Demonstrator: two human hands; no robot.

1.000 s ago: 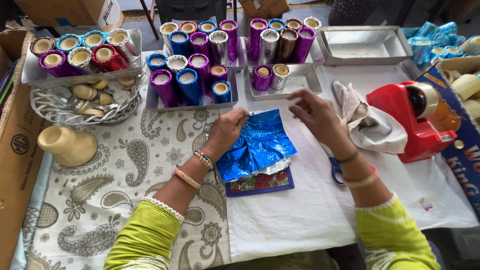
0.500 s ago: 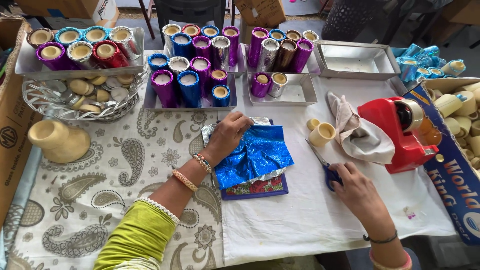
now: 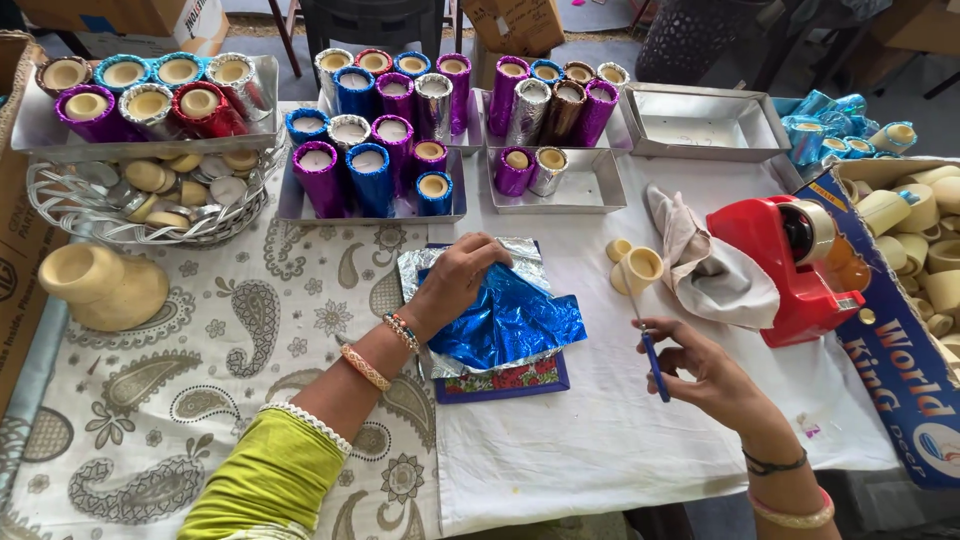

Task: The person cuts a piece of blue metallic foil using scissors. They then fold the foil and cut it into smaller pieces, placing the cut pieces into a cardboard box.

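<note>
The left hand [image 3: 455, 282] presses spread fingers on blue foil [image 3: 510, 320] lying mid-bench [image 3: 600, 450]. The right hand [image 3: 715, 375] holds blue-handled scissors [image 3: 645, 335], fingers closed round the handle.

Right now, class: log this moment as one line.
left hand: pressing blue foil sheet | right hand: holding blue-handled scissors | nearby: red tape dispenser
</note>
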